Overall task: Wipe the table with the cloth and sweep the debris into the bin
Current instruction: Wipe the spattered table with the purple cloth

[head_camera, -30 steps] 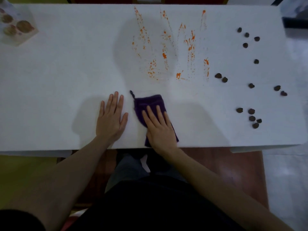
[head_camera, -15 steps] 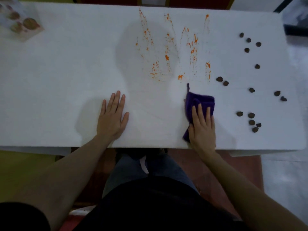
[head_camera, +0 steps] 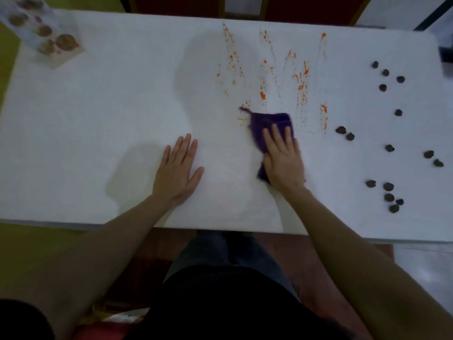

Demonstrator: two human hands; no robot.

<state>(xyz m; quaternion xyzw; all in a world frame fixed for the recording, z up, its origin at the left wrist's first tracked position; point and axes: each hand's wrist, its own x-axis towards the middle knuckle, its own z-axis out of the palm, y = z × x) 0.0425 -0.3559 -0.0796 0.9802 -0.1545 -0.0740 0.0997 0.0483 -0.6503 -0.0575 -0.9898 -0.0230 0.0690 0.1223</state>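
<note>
- Cloth (head_camera: pixel 267 123) lies under your right hand (head_camera: pixel 284 163), fingers flat, pressing it at the near edge of the orange splatter (head_camera: pixel 262 95); your left hand (head_camera: pixel 177 173) rests spread on the worktop (head_camera: pixel 98 119).
- Dragging could smear that splatter farther.
- A wide rightward stroke may scatter the dark debris (head_camera: pixel 388 186) off the edge.

A pale printed packet (head_camera: pixel 46 38) picturing brown round items lies at ten o'clock. Dark red panels (head_camera: pixel 171 3) stand at twelve o'clock. Yellow-green floor (head_camera: pixel 29 244) shows at eight o'clock.
</note>
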